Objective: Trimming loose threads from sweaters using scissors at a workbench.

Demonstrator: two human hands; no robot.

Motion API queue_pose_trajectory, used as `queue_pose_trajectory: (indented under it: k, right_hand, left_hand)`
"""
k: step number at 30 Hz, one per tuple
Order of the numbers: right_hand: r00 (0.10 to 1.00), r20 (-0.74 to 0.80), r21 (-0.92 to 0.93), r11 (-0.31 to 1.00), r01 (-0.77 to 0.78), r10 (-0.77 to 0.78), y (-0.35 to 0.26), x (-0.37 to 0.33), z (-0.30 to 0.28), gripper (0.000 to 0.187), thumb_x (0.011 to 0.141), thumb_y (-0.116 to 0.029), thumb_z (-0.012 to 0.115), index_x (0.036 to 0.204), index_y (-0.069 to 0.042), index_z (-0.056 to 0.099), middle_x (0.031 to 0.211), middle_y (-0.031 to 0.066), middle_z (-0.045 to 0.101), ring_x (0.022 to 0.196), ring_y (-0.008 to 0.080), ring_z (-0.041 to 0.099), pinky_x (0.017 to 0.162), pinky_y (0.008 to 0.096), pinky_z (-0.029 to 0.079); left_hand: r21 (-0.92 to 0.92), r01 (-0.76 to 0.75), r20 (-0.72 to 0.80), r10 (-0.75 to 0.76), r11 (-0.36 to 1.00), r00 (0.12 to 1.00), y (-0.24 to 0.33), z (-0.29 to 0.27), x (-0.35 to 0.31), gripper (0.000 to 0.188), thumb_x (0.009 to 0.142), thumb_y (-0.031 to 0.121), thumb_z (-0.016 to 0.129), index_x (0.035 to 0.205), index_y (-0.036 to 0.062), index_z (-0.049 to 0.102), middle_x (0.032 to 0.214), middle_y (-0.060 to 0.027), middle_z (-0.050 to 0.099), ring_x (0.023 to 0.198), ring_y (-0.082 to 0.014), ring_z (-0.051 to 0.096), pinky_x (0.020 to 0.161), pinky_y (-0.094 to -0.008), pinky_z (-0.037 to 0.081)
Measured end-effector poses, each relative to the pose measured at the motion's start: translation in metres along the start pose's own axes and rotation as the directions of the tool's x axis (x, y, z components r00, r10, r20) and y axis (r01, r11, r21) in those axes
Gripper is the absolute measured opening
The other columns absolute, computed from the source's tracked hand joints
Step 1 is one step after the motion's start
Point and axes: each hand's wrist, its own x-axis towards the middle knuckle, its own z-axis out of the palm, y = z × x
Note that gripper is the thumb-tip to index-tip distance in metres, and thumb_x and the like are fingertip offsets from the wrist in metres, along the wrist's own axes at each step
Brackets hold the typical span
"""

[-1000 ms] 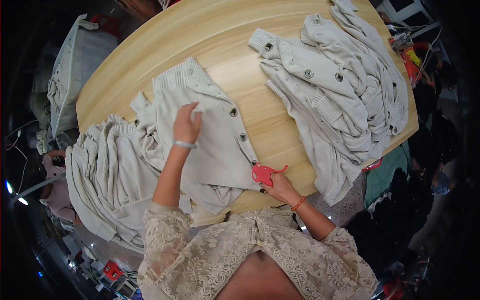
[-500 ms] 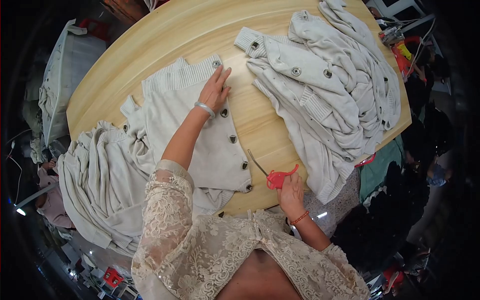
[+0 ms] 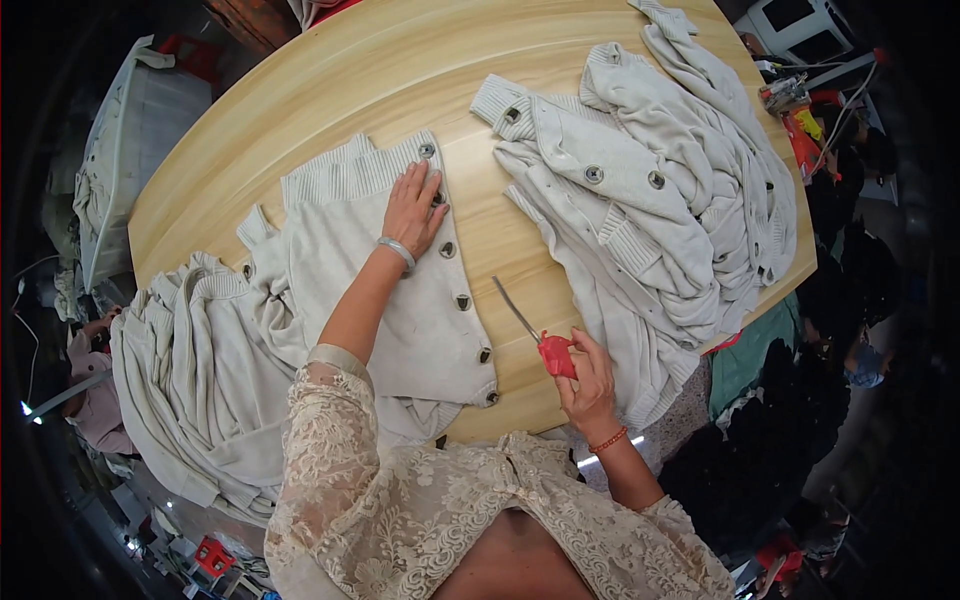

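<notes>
My left hand [image 3: 411, 212] lies flat on a light grey knitted cardigan [image 3: 340, 240], fingers stretched out near its ribbed hem and beside the column of dark buttons along its right edge. It grips nothing. In my right hand [image 3: 588, 385] is a pair of red-handled scissors [image 3: 557, 355], held above the table near the front edge. Their slim metal blades point away and to the left, apart from the cardigan. How my fingers sit in the handles is partly hidden.
The wooden table [image 3: 330, 75] has a curved far edge. A heap of similar cardigans [image 3: 650, 180] covers its right side, and another bunched knit garment [image 3: 200, 370] hangs over the left front edge. A white bin [image 3: 130, 150] stands beyond on the left.
My left hand has come nearer and flattened onto the cardigan from its hem corner. My right hand has turned the scissors, so the handles bunch closer in the palm.
</notes>
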Motion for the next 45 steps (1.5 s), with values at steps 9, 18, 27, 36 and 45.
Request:
queue_pose_trajectory:
  k: [9,18,27,36,45]
  right_hand:
    - [0.962,0.241,0.146,0.975,-0.165,0.126,0.0,0.051,0.035,0.037,0.083,-0.015,0.068,0.113,-0.005,0.048,0.092,0.017,0.062,0.084,0.0374,0.061,0.072,0.0446,0.047]
    - [0.952,0.255,-0.119,0.982,-0.144,0.17,-0.036,0.174,0.059,0.026,0.091,-0.025,0.057,0.104,-0.004,0.049,0.076,0.0229,0.063,0.072,0.0419,0.062,0.063,0.0507,0.047]
    - [0.893,0.417,-0.179,0.979,-0.099,0.166,-0.033,0.139,0.031,0.028,0.09,-0.03,0.059,0.098,-0.004,0.052,0.076,0.0226,0.064,0.075,0.0422,0.062,0.067,0.0523,0.046]
    - [0.898,0.4,-0.183,0.976,-0.118,0.183,-0.039,0.155,0.028,0.026,0.089,-0.025,0.059,0.097,-0.001,0.053,0.077,0.0227,0.064,0.079,0.0403,0.063,0.072,0.0491,0.047]
    - [0.986,0.165,-0.057,0.998,-0.026,0.035,-0.013,0.088,0.02,0.021,0.09,-0.024,0.059,0.1,-0.006,0.052,0.083,0.0194,0.061,0.08,0.0399,0.059,0.07,0.05,0.046]
  left_hand:
    - [0.09,0.075,0.026,-0.078,0.993,0.997,-0.003,0.01,0.007,0.057,0.091,0.037,0.053,0.141,0.0137,0.04,0.152,-0.0124,0.028,0.14,-0.031,0.025,0.115,-0.047,0.014]
    - [0.112,0.099,0.028,-0.103,0.989,0.994,-0.001,0.012,0.009,0.057,0.091,0.043,0.053,0.141,0.0192,0.041,0.152,-0.0118,0.028,0.141,-0.0298,0.024,0.115,-0.0483,0.011]
    - [0.148,0.123,0.054,-0.132,0.981,0.99,-0.004,0.012,0.009,0.052,0.095,0.04,0.045,0.143,0.0217,0.039,0.153,-0.0104,0.026,0.142,-0.0288,0.022,0.115,-0.05,0.011]
    - [0.163,0.146,0.027,-0.153,0.976,0.988,-0.012,0.021,0.022,0.048,0.098,0.036,0.039,0.144,0.0219,0.038,0.154,-0.0093,0.026,0.142,-0.029,0.022,0.115,-0.0515,0.009]
    - [0.094,0.213,-0.139,-0.199,0.972,0.97,0.013,-0.005,0.011,0.047,0.088,0.033,0.06,0.131,0.0171,0.051,0.134,-0.0135,0.047,0.125,-0.0324,0.04,0.104,-0.0575,0.023]
